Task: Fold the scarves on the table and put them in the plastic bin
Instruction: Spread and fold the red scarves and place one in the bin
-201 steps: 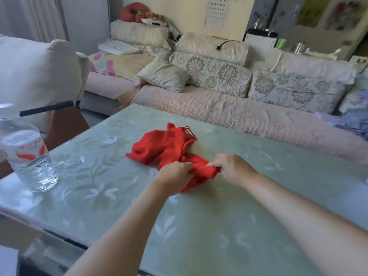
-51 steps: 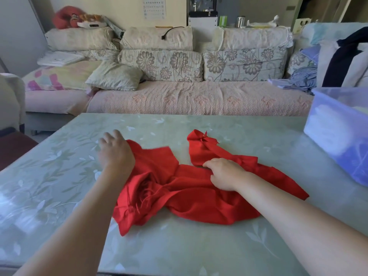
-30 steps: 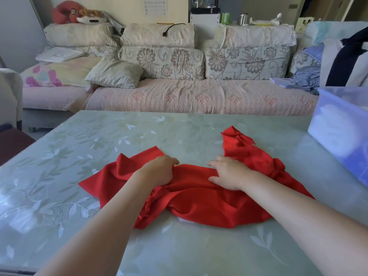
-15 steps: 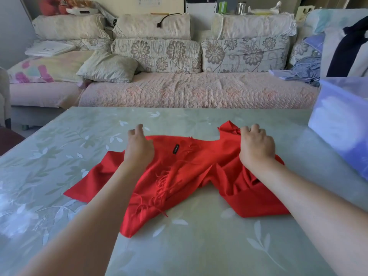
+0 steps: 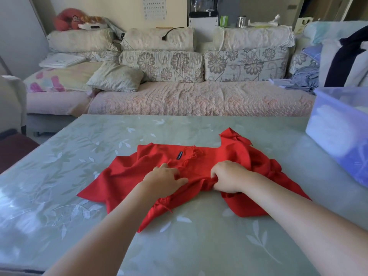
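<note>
Scarf: we see one red scarf (image 5: 237, 156) lying crumpled and unfolded on the table (image 5: 179, 248), around the middle of the top, with loose corners spreading left, right and towards us.
Left hand: the left hand (image 5: 165, 181) rests flat on the middle of the scarf, fingers loosely extended and slightly spread with the thumb stretched out to the right. We read it as pressing the cloth down rather than gripping it.
Right hand: the right hand (image 5: 229, 179) sits just beside the left, knuckles up and fingers curled under. It bunches a fold of the scarf between fingers and thumb, so it is clamped on the cloth.
Gap between hands: a narrow strip of red cloth separates them, so they do not touch.
Label: we note a small dark label (image 5: 179, 155) on the scarf, beyond the left hand.
Fringe: thin red tassels trail near the label and at the near edge.
Plastic bin: a translucent plastic bin (image 5: 342, 134) stands on the table's right side, apart from the scarf. We cannot make out its contents clearly.
Sofa: a floral-cushioned sofa (image 5: 199, 98) runs behind the table.
</note>
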{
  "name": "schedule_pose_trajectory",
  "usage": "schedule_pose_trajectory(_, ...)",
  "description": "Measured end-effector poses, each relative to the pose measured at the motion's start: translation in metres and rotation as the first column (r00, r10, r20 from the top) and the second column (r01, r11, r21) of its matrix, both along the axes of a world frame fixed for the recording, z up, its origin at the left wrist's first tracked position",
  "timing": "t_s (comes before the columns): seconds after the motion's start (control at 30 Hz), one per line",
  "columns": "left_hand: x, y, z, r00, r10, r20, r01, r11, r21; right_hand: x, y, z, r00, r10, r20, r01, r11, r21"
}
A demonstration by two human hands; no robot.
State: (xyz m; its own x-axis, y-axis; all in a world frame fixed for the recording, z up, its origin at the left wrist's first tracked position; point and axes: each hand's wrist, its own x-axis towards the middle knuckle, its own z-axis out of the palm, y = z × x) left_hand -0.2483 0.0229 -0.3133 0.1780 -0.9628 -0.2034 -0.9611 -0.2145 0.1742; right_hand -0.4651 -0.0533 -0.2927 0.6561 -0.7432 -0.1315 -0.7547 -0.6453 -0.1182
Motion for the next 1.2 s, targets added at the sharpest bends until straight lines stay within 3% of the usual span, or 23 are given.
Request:
schedule_pose_trajectory(0.1,0.011,0.006,-0.009,0.997,-0.055,0.058,0.048,0.992,0.118,-0.004,0.006,0.009,0.998,0.000,0.067,-0.002,1.000,0.018)
schedule_pose_trajectory(0.17,0.023,0.008,-0.017,0.995,-0.019,0.097,0.003,0.986,0.167,-0.003,0.016,0.021,0.992,0.008,0.129,-0.027,0.989,0.147)
schedule_pose_trajectory(0.23,0.037,0.010,-0.022,0.986,0.060,0.153,-0.085,0.983,0.162,0.000,0.031,0.033,0.992,0.095,0.085,-0.116,0.948,0.297)
schedule_pose_trajectory(0.33,0.047,0.017,-0.015,0.982,0.109,0.153,-0.122,0.989,0.082,0.002,0.052,0.031,0.977,0.208,-0.041,-0.144,0.792,0.594)
schedule_pose_trajectory(0.4,0.042,0.024,-0.004,0.973,0.095,0.210,-0.098,0.995,0.001,0.001,0.057,0.024,0.989,0.138,0.058,-0.133,0.622,0.771)
schedule_pose_trajectory(0.43,0.037,0.027,0.001,0.961,0.070,0.267,-0.059,0.997,-0.048,0.000,0.055,0.019,0.986,0.073,0.151,-0.163,0.619,0.768)
schedule_pose_trajectory(0.53,0.019,0.028,0.010,0.964,-0.012,0.265,0.081,0.965,-0.248,-0.008,0.032,0.018,0.904,-0.124,0.410,-0.053,0.917,0.395)
schedule_pose_trajectory(0.6,0.005,0.023,0.015,0.986,-0.154,0.069,0.168,0.929,-0.331,-0.024,0.018,0.019,0.861,-0.159,0.482,0.102,0.985,0.143)
schedule_pose_trajectory(0.67,-0.013,0.020,0.020,0.942,-0.302,-0.143,0.249,0.919,-0.305,-0.043,0.005,0.014,0.873,-0.182,0.452,0.181,0.982,0.046)
schedule_pose_trajectory(0.73,-0.029,0.018,0.018,0.915,-0.356,-0.191,0.330,0.931,-0.155,-0.062,-0.007,0.004,0.920,-0.246,0.305,0.227,0.969,0.098)
schedule_pose_trajectory(0.8,-0.038,0.011,0.010,0.942,-0.304,-0.141,0.313,0.949,0.043,-0.078,-0.014,-0.003,0.932,-0.351,0.092,0.327,0.922,0.206)
schedule_pose_trajectory(0.9,-0.040,-0.005,0.002,0.978,-0.206,0.025,0.197,0.962,0.191,-0.105,-0.033,-0.007,0.857,-0.492,-0.154,0.513,0.846,0.149)
schedule_pose_trajectory(1.03,-0.050,-0.023,0.002,0.982,-0.110,0.156,0.089,0.986,0.139,-0.140,-0.045,-0.003,0.705,-0.648,-0.288,0.671,0.741,-0.025)
schedule_pose_trajectory(1.13,-0.068,-0.030,0.006,0.936,-0.126,0.330,0.134,0.991,0.000,-0.151,-0.051,0.003,0.778,-0.598,-0.194,0.572,0.801,-0.175)
schedule_pose_trajectory(1.2,-0.085,-0.035,0.006,0.922,-0.176,0.345,0.225,0.969,-0.106,-0.152,-0.055,0.007,0.862,-0.499,-0.084,0.473,0.854,-0.217)
